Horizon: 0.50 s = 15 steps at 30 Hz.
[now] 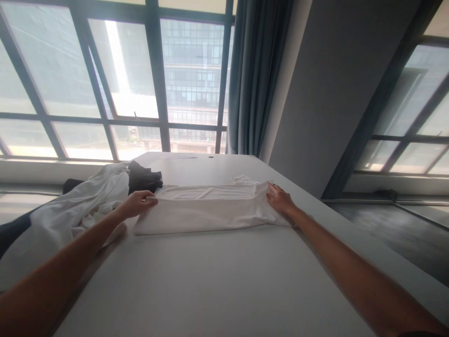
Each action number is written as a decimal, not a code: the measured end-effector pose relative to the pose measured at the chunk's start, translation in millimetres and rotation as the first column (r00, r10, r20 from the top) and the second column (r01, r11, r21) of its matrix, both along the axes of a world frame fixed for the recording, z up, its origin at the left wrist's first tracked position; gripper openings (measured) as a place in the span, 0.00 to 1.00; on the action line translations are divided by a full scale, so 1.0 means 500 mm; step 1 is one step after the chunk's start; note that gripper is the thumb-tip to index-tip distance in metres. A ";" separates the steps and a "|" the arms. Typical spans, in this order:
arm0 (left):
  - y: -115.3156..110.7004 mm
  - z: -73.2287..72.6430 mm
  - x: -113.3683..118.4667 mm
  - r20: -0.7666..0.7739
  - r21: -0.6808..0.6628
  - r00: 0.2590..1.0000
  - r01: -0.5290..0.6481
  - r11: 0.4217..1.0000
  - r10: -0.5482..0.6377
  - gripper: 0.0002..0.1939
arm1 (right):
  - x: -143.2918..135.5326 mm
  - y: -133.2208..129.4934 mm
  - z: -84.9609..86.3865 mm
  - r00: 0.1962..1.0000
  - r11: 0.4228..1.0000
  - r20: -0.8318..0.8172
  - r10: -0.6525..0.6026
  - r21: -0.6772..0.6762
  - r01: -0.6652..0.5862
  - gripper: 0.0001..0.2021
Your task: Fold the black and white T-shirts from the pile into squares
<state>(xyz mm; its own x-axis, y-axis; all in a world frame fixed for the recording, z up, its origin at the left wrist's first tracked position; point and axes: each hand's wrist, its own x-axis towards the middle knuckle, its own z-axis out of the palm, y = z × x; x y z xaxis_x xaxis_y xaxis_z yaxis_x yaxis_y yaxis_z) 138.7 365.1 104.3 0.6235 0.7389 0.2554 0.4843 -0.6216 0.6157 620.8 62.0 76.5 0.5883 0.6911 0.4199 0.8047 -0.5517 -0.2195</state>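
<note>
A white garment [210, 215] lies on the white table [217, 281], folded into a long band running left to right. Its near layer overlaps a wrinkled far layer, and a crumpled bit sticks out at the far right. My left hand [140, 203] pinches the upper left corner of the cloth, fingers closed. At the other end, my right hand [280, 199] has its fingers closed on the upper right edge of the same garment.
Piled at the table's left side are loose white cloth [84, 201] and a dark cloth [143, 177]. Windows [192, 70] and a blue-grey curtain [254, 75] stand beyond the far edge, with a grey pillar [322, 93] to the right.
</note>
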 end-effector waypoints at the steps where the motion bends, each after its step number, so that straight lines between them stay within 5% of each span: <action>1: 0.000 -0.008 0.003 -0.032 0.026 0.999 -0.007 1.000 0.008 0.28 | -0.003 0.001 -0.004 0.999 0.997 -0.008 -0.037 -0.074 0.037 0.29; 5: -0.005 -0.021 0.006 -0.190 0.108 0.981 -0.022 0.994 0.042 0.30 | 0.005 -0.011 0.005 0.998 0.976 -0.017 -0.063 -0.208 0.058 0.29; 9: -0.014 0.007 -0.012 -0.367 0.106 0.926 -0.051 0.993 0.087 0.42 | 0.040 -0.072 0.058 0.988 0.935 -0.152 -0.034 -0.355 -0.023 0.26; 15: -0.036 0.038 -0.034 -0.617 -0.131 0.786 -0.157 0.979 0.043 0.50 | 0.061 -0.202 0.116 0.863 0.813 -0.442 -0.244 -0.579 -0.067 0.24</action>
<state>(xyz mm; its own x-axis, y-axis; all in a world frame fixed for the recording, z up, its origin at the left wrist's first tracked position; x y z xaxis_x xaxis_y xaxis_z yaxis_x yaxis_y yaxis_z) 121.9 347.1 123.5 0.5270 0.8012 -0.2834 0.8464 -0.4645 0.2605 651.6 -39.1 134.3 0.6720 0.6400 -0.3725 0.6214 -0.7610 -0.1865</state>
